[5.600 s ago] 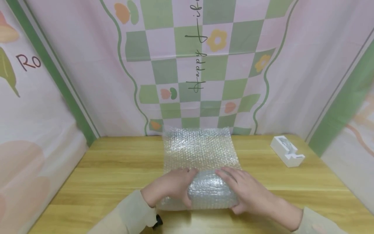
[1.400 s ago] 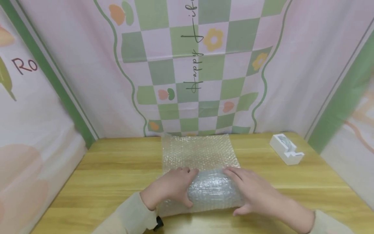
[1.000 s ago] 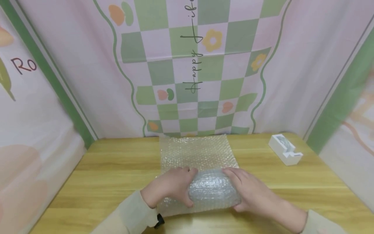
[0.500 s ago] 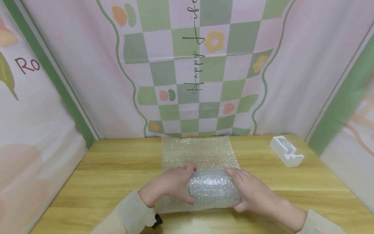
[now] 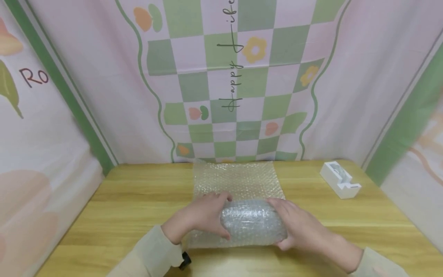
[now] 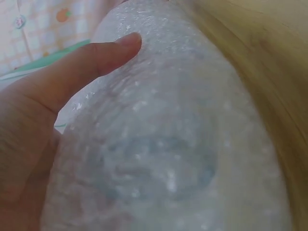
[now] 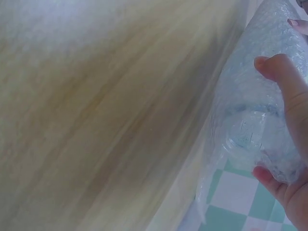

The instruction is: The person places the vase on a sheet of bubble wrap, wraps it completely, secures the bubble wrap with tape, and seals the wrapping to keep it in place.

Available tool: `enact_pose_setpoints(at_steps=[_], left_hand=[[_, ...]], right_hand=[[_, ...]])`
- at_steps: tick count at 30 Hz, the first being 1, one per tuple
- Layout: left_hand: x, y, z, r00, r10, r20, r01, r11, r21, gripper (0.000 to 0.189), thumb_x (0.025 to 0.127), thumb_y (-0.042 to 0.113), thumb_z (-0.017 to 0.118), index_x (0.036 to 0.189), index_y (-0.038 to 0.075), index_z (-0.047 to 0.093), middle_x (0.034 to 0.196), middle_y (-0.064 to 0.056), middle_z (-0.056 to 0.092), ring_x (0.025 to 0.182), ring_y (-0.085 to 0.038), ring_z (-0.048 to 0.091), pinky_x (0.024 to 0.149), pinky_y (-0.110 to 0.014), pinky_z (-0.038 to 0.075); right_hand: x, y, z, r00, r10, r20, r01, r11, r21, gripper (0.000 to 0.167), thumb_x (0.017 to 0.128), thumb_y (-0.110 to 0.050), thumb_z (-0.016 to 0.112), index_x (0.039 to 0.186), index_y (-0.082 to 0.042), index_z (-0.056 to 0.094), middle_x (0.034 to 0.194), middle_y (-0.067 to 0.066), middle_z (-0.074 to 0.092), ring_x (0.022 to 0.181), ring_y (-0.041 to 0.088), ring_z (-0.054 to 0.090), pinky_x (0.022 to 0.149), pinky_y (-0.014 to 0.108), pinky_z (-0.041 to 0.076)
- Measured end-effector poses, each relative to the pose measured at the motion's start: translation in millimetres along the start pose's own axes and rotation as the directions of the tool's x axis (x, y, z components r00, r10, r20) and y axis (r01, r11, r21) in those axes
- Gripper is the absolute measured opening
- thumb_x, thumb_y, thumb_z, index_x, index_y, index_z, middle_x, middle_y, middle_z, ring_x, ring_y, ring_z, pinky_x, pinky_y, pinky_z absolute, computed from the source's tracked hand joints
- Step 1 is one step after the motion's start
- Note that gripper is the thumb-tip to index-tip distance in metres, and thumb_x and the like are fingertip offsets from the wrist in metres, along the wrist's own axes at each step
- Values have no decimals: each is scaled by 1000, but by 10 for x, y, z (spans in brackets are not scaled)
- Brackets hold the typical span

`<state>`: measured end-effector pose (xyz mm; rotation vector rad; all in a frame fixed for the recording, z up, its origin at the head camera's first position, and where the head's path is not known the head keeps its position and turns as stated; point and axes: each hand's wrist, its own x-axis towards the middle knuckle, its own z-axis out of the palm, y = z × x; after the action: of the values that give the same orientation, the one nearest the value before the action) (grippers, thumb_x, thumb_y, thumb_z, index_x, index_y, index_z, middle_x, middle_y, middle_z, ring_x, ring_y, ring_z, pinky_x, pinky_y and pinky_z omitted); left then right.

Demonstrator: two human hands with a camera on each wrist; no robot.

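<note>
A roll of clear bubble wrap point(image 5: 252, 223) lies crosswise near the front of the table, its layers wound around something I see only as a round, glassy rim through the plastic in both wrist views. My left hand point(image 5: 207, 215) grips the roll's left end, the thumb along its near side and the fingers over the top. At the other end my right hand point(image 5: 299, 225) holds it the same way; in the right wrist view its thumb and a finger point(image 7: 269, 180) straddle that end. Beyond the roll, the unrolled bubble wrap sheet point(image 5: 238, 179) stretches flat toward the back edge.
A white tape dispenser point(image 5: 340, 181) with a roll of tape stands at the table's back right. The wooden table point(image 5: 145, 192) meets a checkered, flower-printed curtain point(image 5: 221, 88) behind, with printed cloth on both sides too.
The sheet's far end has sunk lower against the curtain. My left hand has shifted slightly along the roll's left end, and the roll's front edge has levelled. Both hands keep their grip.
</note>
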<state>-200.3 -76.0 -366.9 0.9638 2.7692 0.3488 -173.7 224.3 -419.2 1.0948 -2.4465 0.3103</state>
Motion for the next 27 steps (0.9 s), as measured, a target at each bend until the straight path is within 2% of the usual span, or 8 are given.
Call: enact_pose_setpoints(at_steps=[3,8,13,21,27], left_hand=[[2,-2,5,1000,3,-14,-2,1000,17,99,67,56,91,145,12,49,135,-6,62,122,-27,58,105,-50,47],[0,-23,10,999,34,-33,-34,999,7,96,70,54,90,146,10,50,144,-7,54,130,-27,53,109,-47,45],[7,-47,10,998,55,-38,-55,998,-2,96,73,51,90,147,8,48,147,-8,53,133,-26,52,112,-44,43],[4,-92,23,996,82,-36,-83,996,-13,88,78,46,88,146,10,46,144,-5,54,125,-23,57,108,-39,47],[-22,-98,44,995,82,-64,-78,995,56,87,79,52,85,148,14,46,147,-3,53,134,-28,50,115,-49,38]], right_hand=[[-2,8,4,1000,2,-5,-2,1000,1,116,44,-36,97,139,7,45,128,21,62,113,35,63,95,53,55],[1,14,5,1000,14,0,-14,1000,14,116,45,-36,97,139,7,44,127,22,62,112,36,63,95,54,55],[11,13,-14,998,45,32,-46,999,28,115,48,-36,97,140,7,45,128,22,62,114,37,63,96,55,54],[30,19,-42,997,56,50,-57,998,27,115,49,-38,97,141,8,45,127,24,63,112,37,64,95,54,55],[39,29,-43,992,98,79,-102,993,52,114,50,-39,97,142,6,45,129,23,63,113,37,64,96,55,54]])
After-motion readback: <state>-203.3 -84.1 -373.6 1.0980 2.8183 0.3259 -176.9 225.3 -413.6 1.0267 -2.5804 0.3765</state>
